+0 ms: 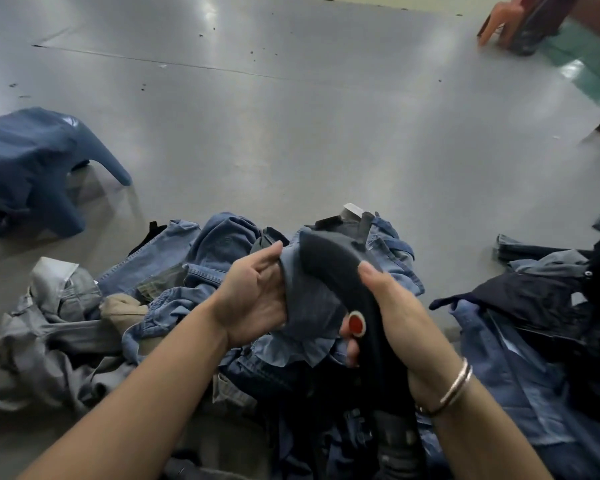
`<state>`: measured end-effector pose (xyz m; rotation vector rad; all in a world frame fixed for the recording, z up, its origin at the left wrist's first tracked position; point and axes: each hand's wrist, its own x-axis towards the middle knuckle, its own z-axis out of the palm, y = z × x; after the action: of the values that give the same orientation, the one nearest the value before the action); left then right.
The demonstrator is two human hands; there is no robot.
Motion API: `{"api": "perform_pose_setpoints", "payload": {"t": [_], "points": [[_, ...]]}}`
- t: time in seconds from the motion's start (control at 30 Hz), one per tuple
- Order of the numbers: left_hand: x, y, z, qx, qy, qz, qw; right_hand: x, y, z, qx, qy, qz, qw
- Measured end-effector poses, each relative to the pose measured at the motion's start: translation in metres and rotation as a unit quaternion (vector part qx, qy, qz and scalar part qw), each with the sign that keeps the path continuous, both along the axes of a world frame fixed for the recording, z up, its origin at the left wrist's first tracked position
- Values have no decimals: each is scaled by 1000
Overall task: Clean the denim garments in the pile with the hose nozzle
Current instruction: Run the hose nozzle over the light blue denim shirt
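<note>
The nozzle, a dark curved piece with a red button on its side, is up over the pile of denim, gripped in the right hand. The fingers are wrapped round its body, thumb along the top, and a ribbed hose drops from it toward the bottom of the view. A bangle sits on that wrist. The left hand is clenched on a fold of light blue cloth, holding it right against the nozzle's tip. The pile spreads over the grey floor: pale blue jeans in the middle, grey ones at the left, darker navy pieces at the right. Off to the left, apart from the heap, a blue garment is blurred. A stool stands in the far right corner.
</note>
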<state>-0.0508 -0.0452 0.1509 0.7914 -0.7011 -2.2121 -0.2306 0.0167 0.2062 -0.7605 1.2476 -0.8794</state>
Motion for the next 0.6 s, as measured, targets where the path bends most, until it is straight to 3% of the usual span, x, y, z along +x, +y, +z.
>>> {"api": "perform_pose_setpoints", "payload": {"t": [0.1, 0.17, 0.23, 0.3, 0.37, 0.43, 0.47, 0.5, 0.53, 0.6], "points": [[9, -4, 2, -8, -1, 25, 1000, -13, -13, 2, -5, -17, -85, 996], [24, -20, -6, -2, -35, 128, 991, -26, -15, 1, -13, -38, -129, 991], [43, -37, -27, 32, -144, 245, 958, -38, -10, -2, -10, -47, -162, 986], [66, -49, -61, 80, -336, 299, 890, -43, -6, -8, 6, -29, -169, 985], [90, -47, -96, 124, -523, 264, 801, -41, -2, -14, 27, -4, -149, 988], [105, -40, -119, 114, -695, 203, 680, -36, 0, -17, 33, 3, -130, 991], [104, -37, -124, 64, -760, 166, 625, -33, 1, -19, 30, 1, -122, 992], [98, -35, -127, -7, -794, 120, 596, -31, 1, -20, 25, -2, -114, 993], [88, -34, -129, -91, -798, 77, 591, -28, 2, -19, 18, -9, -107, 994], [64, -39, -131, -238, -755, 18, 611, -24, 1, -17, 5, -24, -94, 995]]}}
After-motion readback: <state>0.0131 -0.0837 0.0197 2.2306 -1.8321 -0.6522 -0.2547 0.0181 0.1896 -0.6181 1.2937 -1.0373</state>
